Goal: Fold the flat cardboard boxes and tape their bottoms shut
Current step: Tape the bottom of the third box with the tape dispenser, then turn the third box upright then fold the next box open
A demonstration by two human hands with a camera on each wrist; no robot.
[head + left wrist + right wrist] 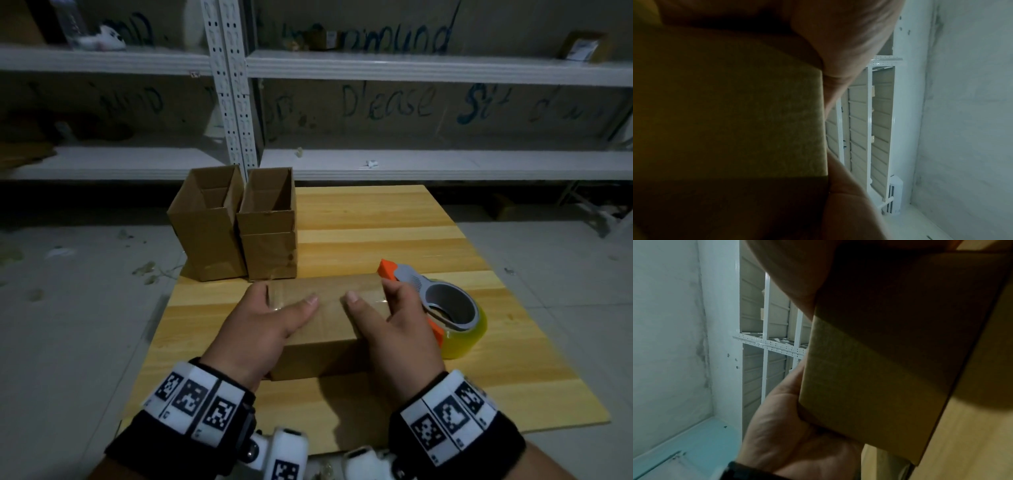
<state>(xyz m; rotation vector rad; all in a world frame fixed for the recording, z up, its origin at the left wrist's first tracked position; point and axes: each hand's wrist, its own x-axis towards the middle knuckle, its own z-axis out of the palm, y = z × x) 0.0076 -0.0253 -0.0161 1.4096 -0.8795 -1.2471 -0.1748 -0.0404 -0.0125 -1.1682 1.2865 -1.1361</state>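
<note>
You have both hands on the cardboard box (327, 322) lying in the middle of the wooden table (394, 219), its taped face turned up. Your left hand (270, 325) clasps the box's left end, the thumb laid flat across the top and the fingers wrapped over the far left edge. Your right hand (394, 329) clasps the right end in the same way, thumb pointing inward on the top, fingers curled over the far right corner. The two thumb tips lie near each other but apart, on either side of the clear tape strip (368, 295) that runs along the top and glints near each hand.

From the left wrist, the box (748, 116) fills most of the view, with your fingers (849, 48) bent around its edge. The right wrist view shows the box (869, 369) too, with your left hand (795, 443) gripping its other end beyond it.

Just right of the box, touching your right hand's fingers, lies the tape dispenser (442, 301), orange and grey, carrying a yellowish roll. At the far left of the table stand two upright folded boxes, one (205, 229) just beside the other (269, 226), both open at the top. White metal shelving (411, 68) runs along the wall behind.
</note>
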